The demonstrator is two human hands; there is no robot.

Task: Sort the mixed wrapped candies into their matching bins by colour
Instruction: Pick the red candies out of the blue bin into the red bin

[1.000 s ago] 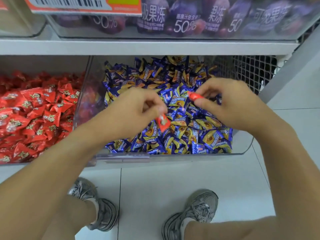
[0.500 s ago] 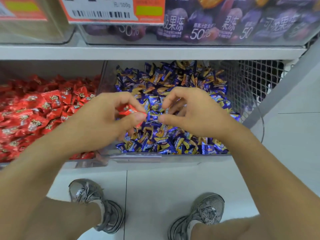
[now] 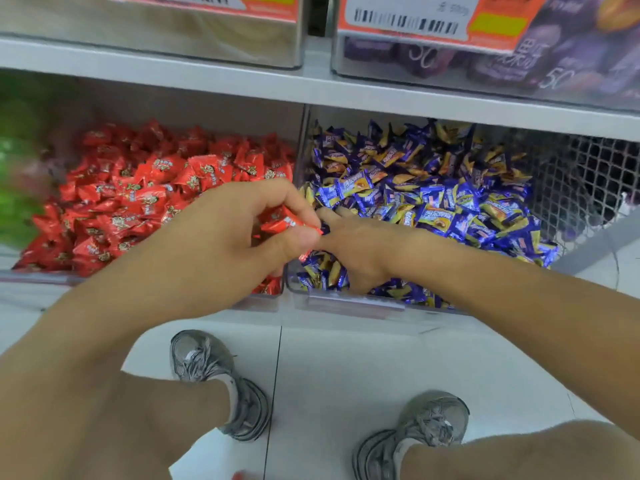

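My left hand (image 3: 228, 237) pinches red wrapped candies (image 3: 292, 224) between thumb and fingers, over the divider between two clear bins. The left bin (image 3: 256, 301) is heaped with red candies (image 3: 145, 195). The right bin (image 3: 353, 303) holds blue-and-yellow candies (image 3: 433, 199). My right hand (image 3: 360, 244) lies low in the blue bin's front left corner, its fingers reaching under my left thumb into the pile; I cannot see whether they hold anything.
A white shelf (image 3: 311, 88) runs above the bins with two more clear bins and orange price labels (image 3: 408, 15). Green packets (image 3: 14, 188) blur at far left. A wire mesh panel (image 3: 595, 174) closes the right side. My two grey shoes (image 3: 221, 382) stand on white floor tiles.
The view has swung left, so both bins now show. My left hand carried the red candies leftward to the divider; my right hand dropped lower into the blue candies.
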